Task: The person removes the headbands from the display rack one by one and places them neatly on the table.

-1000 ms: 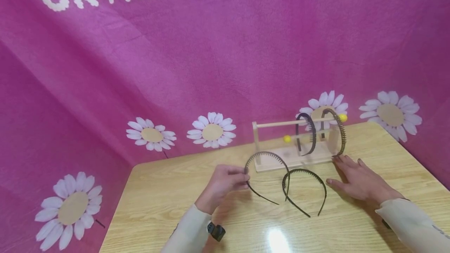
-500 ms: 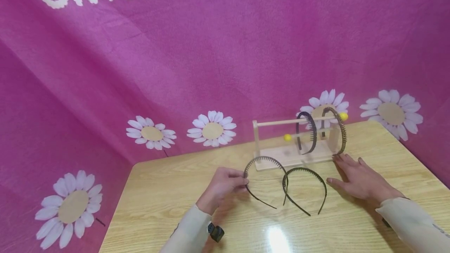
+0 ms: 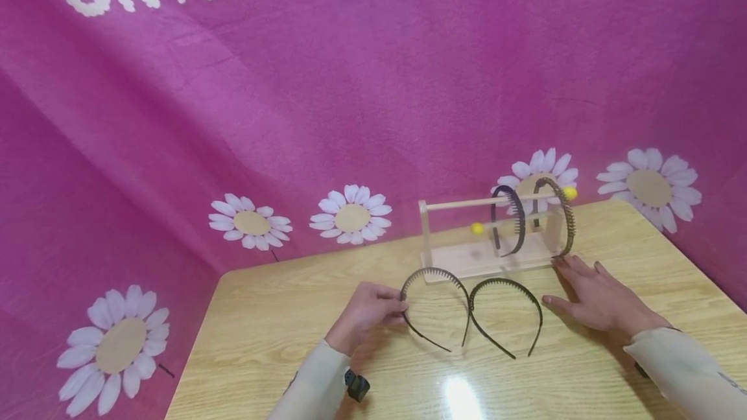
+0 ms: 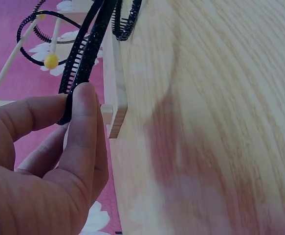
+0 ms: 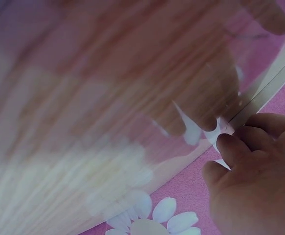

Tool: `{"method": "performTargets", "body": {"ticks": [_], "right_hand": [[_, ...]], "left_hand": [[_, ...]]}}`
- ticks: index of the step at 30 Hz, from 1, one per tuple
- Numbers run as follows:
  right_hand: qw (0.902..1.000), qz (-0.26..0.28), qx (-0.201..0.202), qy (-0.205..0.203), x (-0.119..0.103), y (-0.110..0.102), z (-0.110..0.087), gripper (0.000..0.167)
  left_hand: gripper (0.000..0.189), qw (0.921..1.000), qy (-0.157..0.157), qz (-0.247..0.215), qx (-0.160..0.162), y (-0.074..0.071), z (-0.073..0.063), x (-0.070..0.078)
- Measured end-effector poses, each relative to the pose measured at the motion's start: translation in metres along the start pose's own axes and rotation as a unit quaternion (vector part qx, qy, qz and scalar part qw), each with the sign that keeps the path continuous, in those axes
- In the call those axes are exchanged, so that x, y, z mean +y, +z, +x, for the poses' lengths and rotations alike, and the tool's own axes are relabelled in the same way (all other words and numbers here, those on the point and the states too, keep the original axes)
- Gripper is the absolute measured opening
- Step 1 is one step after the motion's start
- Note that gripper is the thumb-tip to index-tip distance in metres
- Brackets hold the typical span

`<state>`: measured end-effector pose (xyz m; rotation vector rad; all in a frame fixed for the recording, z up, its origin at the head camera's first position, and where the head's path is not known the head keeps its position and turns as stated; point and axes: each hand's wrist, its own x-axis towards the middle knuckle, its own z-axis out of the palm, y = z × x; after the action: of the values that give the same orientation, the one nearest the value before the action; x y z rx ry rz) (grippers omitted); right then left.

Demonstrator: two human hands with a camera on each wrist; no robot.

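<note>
My left hand (image 3: 369, 313) pinches the left side of a black toothed headband (image 3: 434, 271) between thumb and fingers, just in front of the wooden stand (image 3: 458, 269). The left wrist view shows the pinched headband (image 4: 90, 54) edge-on, its teeth visible. Close beside it, a second dark headband (image 3: 508, 282) lies on the table; whether the two touch I cannot tell. My right hand (image 3: 601, 300) rests palm down with fingers spread, fingertips at the stand's front right corner. Two more headbands hang on the stand's upper rod: a black one (image 3: 518, 219) and a brownish one (image 3: 569, 219).
Yellow balls cap the rods, one on the upper end (image 3: 569, 192) and one on the lower (image 3: 477, 229). A pink cloth (image 3: 373, 83) with printed daisies hangs behind the wood-grain table (image 3: 280, 316). Light glares near the table's front.
My left hand has brought its headband slightly down and to the left, away from the stand and off its overlap with the lying headband. My right hand stays in place.
</note>
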<state>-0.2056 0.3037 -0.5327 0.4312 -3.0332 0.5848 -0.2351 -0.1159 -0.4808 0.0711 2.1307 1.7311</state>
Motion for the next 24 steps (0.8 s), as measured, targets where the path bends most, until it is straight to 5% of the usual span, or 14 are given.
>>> {"method": "performTargets", "body": {"ticks": [24], "right_hand": [[1.0, 0.003, -0.006, 0.004, -0.002, -0.002, 0.0, 0.087]], "left_hand": [[0.013, 0.9996, -0.02, 0.019, -0.007, -0.001, 0.008, -0.016]]}}
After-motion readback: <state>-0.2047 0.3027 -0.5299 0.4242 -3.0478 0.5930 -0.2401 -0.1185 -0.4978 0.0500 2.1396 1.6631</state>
